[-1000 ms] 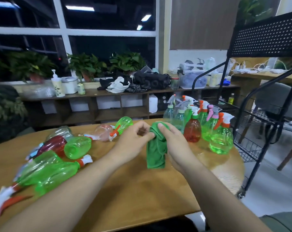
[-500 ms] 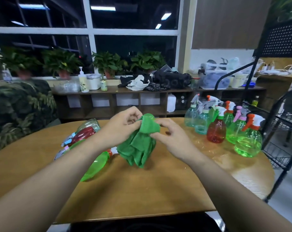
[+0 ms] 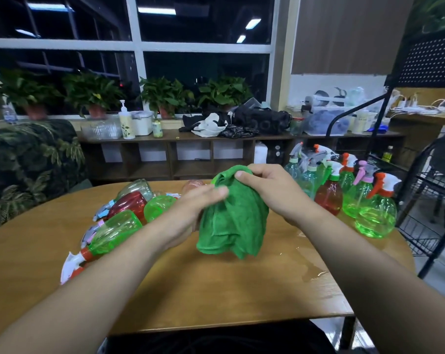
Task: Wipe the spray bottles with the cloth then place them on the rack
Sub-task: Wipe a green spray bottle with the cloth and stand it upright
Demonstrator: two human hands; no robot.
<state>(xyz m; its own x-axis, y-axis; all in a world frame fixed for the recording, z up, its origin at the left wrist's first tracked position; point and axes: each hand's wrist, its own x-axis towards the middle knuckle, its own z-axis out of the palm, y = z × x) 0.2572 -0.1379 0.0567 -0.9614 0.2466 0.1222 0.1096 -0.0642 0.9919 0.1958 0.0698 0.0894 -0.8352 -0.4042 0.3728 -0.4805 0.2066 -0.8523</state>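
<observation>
Okay, green cloth held above table: right hand curls over its top, gripping; left hand presses nearly straight fingers against its side.

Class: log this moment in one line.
left hand: on cloth; right hand: grips cloth top; lying bottles: left; upright bottles: right; rack: far right

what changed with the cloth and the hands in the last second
The green cloth went from a narrow hanging strip to a wider, bunched drape. The right hand shifted its grip to the cloth's top. The left hand stopped pinching and now lays straight fingers against its side. The lying bottles and standing bottles stayed put.
</observation>
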